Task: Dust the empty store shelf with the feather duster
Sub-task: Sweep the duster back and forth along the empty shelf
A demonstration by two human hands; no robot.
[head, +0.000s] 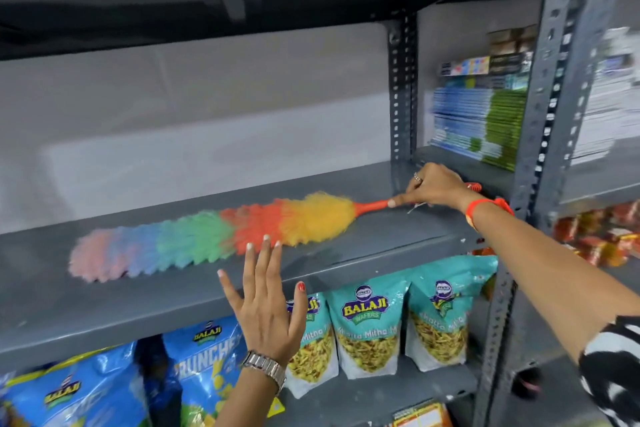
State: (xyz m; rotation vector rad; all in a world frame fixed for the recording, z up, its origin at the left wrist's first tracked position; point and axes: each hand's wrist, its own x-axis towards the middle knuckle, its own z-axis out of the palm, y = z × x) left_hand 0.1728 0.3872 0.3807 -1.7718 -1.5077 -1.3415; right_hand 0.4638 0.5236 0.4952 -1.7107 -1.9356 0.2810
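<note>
the feather duster (214, 236) lies flat along the empty grey shelf (104, 305), its rainbow head stretched leftward from yellow near the handle to pink at the far tip, so nearly the whole length of fluff touches the metal at once; that low, flat angle looks chosen to cover a wide strip of the board in one pass. the right hand (433, 185) is closed around the orange handle at the shelf's right end, close to the slotted upright post (403, 97), with the index finger laid forward along the handle, probably to steer and press the head down. the left hand (266, 302) holds nothing: it is spread wide, fingers up, in front of the shelf's front edge, perhaps for balance or ready to steady the board, though whether it touches the edge is not clear. the shelf carries nothing else, which leaves the duster free to travel. snack bags (367, 329) stand on the tier below, where loosened dust could well settle.
</note>
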